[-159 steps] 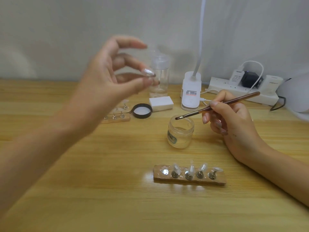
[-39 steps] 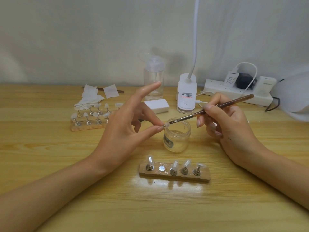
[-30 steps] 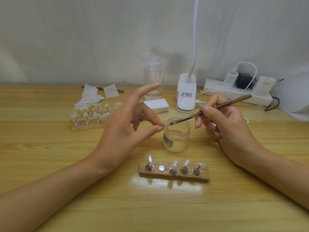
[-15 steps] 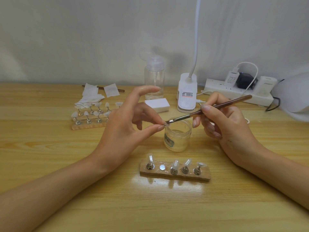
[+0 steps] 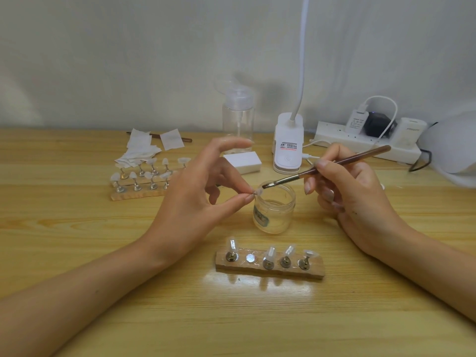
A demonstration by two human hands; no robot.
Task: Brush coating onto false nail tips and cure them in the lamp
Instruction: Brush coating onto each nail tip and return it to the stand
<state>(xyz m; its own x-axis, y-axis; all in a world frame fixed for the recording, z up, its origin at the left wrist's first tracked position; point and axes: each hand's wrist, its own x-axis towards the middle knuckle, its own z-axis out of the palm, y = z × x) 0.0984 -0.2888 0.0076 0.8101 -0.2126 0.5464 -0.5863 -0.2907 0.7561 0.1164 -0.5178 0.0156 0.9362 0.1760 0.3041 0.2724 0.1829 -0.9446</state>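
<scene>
My left hand (image 5: 195, 199) pinches a small clear nail tip (image 5: 258, 194) on its stand between thumb and middle finger, just above the rim of an open glass jar (image 5: 273, 210). My right hand (image 5: 353, 191) grips a brown brush (image 5: 327, 166) like a pen; its bristles touch the nail tip. In front of the jar lies a wooden holder (image 5: 269, 264) with several nail tips on metal stands and one bare magnet spot. A white curing lamp (image 5: 453, 148) shows partly at the right edge.
A second wooden holder (image 5: 139, 191) with several nail tips sits at the left, beside a pile of white wipes (image 5: 139, 150). Behind stand a clear pump bottle (image 5: 237, 119), a white block (image 5: 243, 162), a desk lamp base (image 5: 288, 148) and a power strip (image 5: 360, 140).
Five seconds ago my left hand was raised high with the tip; it has come down to the jar. Over the last second the brush tip has stroked slightly along the nail tip.
</scene>
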